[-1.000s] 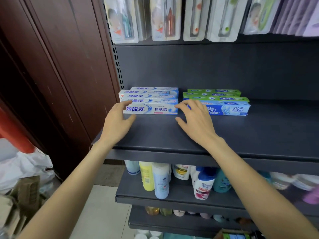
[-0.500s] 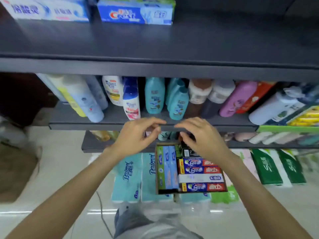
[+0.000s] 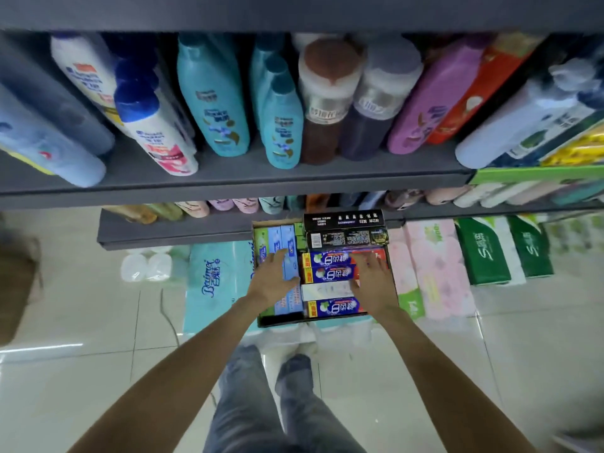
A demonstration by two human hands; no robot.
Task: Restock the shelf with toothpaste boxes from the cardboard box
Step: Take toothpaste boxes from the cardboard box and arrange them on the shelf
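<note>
Head view: both hands, left hand (image 3: 274,282) and right hand (image 3: 372,282), are reaching spread-fingered, grasping nothing, into the cardboard box (image 3: 277,322); tightly packed toothpaste boxes (image 3: 330,273) are risking a fumbled, crushing pull.

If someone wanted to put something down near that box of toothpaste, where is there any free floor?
Bare floor tiles lie left of the blue tissue pack, and more tiles lie in front of the pink and green packs. The cardboard box is packed full, with both hands over it. The bottle shelf is crowded.
</note>
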